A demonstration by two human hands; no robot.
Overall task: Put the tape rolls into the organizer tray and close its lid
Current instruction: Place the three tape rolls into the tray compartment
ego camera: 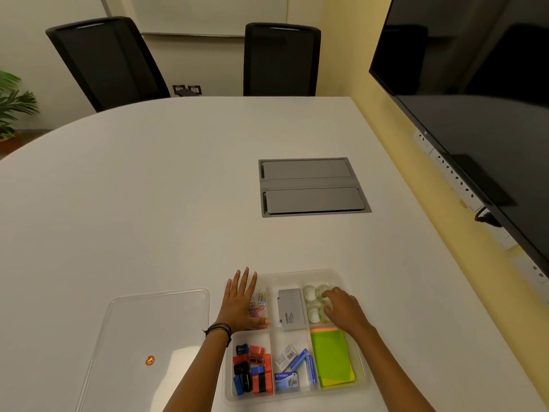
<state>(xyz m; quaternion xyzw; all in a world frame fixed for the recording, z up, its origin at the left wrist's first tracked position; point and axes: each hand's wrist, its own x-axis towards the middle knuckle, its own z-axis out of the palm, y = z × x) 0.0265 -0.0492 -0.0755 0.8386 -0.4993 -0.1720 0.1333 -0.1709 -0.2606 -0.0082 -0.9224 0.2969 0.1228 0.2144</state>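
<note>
Resting flat with fingers spread, the left hand (242, 301) lay on the organizer tray's (297, 395) far-left corner, while the right hand (341, 307) curled over the clear tape rolls (310, 292) in the far-right compartment; whether it gripped one was unclear. The lid (142, 337) lay on the desk (148, 188), left of the tray.

I see a smooth, matt white tabletop (148, 188), a clear glossy plastic organizer tray (297, 275) and lid (154, 322), shiny transparent tape rolls (310, 292), and a matt grey metal-looking hatch (312, 187).
</note>
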